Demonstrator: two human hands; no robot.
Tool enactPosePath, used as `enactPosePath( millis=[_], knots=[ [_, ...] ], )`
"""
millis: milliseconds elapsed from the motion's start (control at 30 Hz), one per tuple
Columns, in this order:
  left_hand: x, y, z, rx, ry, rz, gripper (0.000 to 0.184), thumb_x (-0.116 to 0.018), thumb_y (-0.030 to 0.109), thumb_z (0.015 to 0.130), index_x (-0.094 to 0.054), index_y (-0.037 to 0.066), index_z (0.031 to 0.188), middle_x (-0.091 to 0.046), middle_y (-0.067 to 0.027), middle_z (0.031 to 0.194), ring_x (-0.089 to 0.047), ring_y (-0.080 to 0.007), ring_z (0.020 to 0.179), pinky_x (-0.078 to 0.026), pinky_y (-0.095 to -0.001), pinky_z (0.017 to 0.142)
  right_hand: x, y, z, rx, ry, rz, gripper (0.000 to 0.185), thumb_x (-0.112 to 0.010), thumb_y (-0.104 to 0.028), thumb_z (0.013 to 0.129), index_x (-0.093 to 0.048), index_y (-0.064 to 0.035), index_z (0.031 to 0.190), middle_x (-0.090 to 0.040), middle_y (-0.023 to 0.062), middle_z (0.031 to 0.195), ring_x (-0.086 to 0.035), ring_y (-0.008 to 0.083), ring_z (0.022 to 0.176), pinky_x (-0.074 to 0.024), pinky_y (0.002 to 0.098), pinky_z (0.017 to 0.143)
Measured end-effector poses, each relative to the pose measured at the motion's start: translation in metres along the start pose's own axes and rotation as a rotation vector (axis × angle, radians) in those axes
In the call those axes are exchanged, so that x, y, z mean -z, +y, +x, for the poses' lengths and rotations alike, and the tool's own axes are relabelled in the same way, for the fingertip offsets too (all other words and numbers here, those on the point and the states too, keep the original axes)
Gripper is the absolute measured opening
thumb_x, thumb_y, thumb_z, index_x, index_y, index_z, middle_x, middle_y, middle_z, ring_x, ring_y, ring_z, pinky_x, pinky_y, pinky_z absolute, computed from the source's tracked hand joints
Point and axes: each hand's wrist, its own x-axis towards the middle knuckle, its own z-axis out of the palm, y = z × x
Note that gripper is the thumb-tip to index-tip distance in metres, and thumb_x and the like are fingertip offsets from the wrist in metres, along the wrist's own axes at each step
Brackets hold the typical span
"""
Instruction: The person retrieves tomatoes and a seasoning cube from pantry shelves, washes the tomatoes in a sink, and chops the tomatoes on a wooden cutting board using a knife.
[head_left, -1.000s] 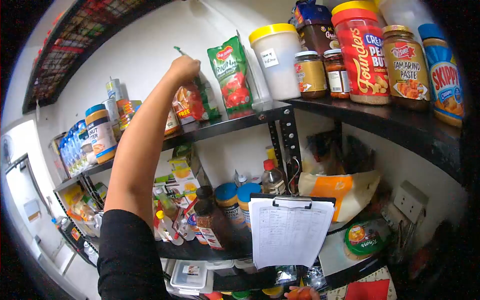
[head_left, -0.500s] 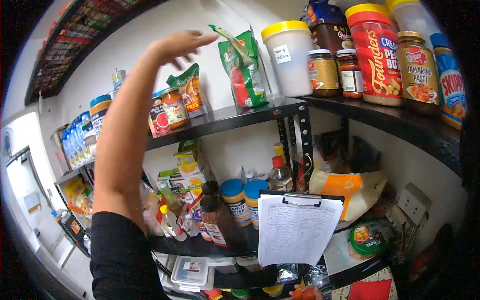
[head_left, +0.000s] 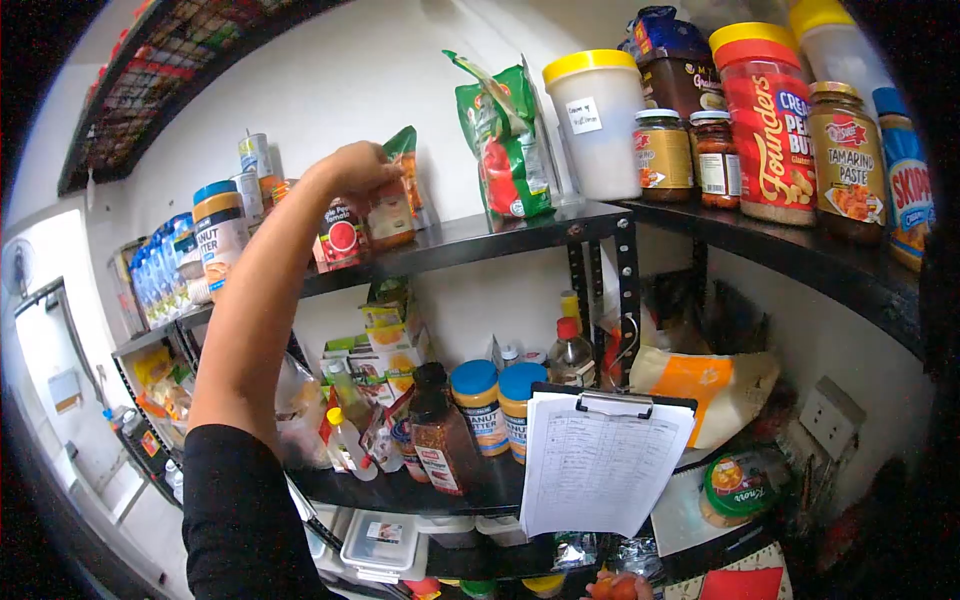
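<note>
My left hand (head_left: 358, 172) reaches up to the upper shelf, its fingers closed round the top of a small jar (head_left: 391, 222). A can with a red tomato label (head_left: 343, 238) stands just left of that jar, and a green and orange pouch (head_left: 408, 165) is behind it. To the right, a green pouch with red tomatoes (head_left: 505, 150) stands upright, its top bent over. My right hand (head_left: 620, 584) shows only partly at the bottom edge, fingers curled round something orange-red that I cannot make out. Above it is a clipboard with paper sheets (head_left: 603, 465).
The black upper shelf (head_left: 480, 235) also bears a yellow-lidded tub (head_left: 600, 150), a large red-lidded peanut butter jar (head_left: 765, 130) and a tamarind paste jar (head_left: 848, 155). Bottles and blue-lidded jars (head_left: 480, 408) stand on the shelf below. A wire rack (head_left: 170, 75) hangs at the upper left.
My left hand was at the pouches, then open in the air near the green pouch. It has moved down and left and closed on the small jar. The green pouch's top has folded over.
</note>
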Motion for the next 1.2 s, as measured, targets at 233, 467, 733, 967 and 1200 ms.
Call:
enactPosePath(
  millis=[233,467,733,967,1200],
  knots=[
    [-0.014,0.062,0.005,-0.106,0.082,0.0,0.044,-0.054,0.043,0.081,-0.065,0.0,0.09,-0.065,-0.0167,0.076,-0.064,-0.0288,0.067,-0.052,-0.0335,0.068,-0.025,-0.005,-0.005,0.038,0.09,-0.112,0.041,-0.04,-0.04,0.094,-0.049,-0.0036,0.112,-0.048,0.0162,0.122,-0.048,0.0348,0.112,-0.0363,0.059,0.094],
    [0.006,0.019,0.046,-0.438,0.191,0.695,0.028,-0.054,0.01,0.074,-0.064,0.004,0.1,-0.064,-0.0159,0.091,-0.064,-0.0307,0.082,-0.051,-0.0373,0.07,-0.019,-0.008,0.001,0.041,0.117,-0.062,0.038,-0.04,-0.038,0.094,-0.052,-0.0042,0.104,-0.053,0.0157,0.115,-0.048,0.0325,0.111,-0.0402,0.0564,0.092],
    [-0.013,0.001,0.079,-0.258,0.08,0.581,0.045,-0.049,-0.005,0.072,-0.062,0.014,0.111,-0.062,-0.0158,0.107,-0.061,-0.0312,0.094,-0.048,-0.0368,0.082,-0.013,-0.009,0.011,0.028,0.122,-0.038,0.037,-0.039,-0.038,0.095,-0.052,-0.0042,0.104,-0.053,0.0156,0.113,-0.049,0.0322,0.11,-0.0405,0.0562,0.091],
    [-0.037,-0.01,0.128,-0.036,-0.21,0.861,0.032,-0.051,0.013,0.085,-0.058,0.014,0.116,-0.065,-0.0101,0.102,-0.064,-0.0269,0.089,-0.053,-0.0373,0.067,-0.012,-0.01,0.015,0.025,0.126,-0.018,0.037,-0.039,-0.038,0.095,-0.052,-0.0041,0.104,-0.053,0.0154,0.112,-0.049,0.0319,0.11,-0.0408,0.056,0.091],
    [-0.048,0.009,0.101,-0.064,-0.141,1.01,0.022,-0.058,0.019,0.079,-0.068,0.011,0.097,-0.067,-0.0095,0.096,-0.065,-0.0245,0.086,-0.053,-0.0373,0.069,-0.008,-0.008,0.016,0.031,0.129,-0.005,0.037,-0.039,-0.038,0.095,-0.052,-0.0041,0.103,-0.053,0.0152,0.11,-0.049,0.0317,0.109,-0.0411,0.0558,0.091]
  ],
)
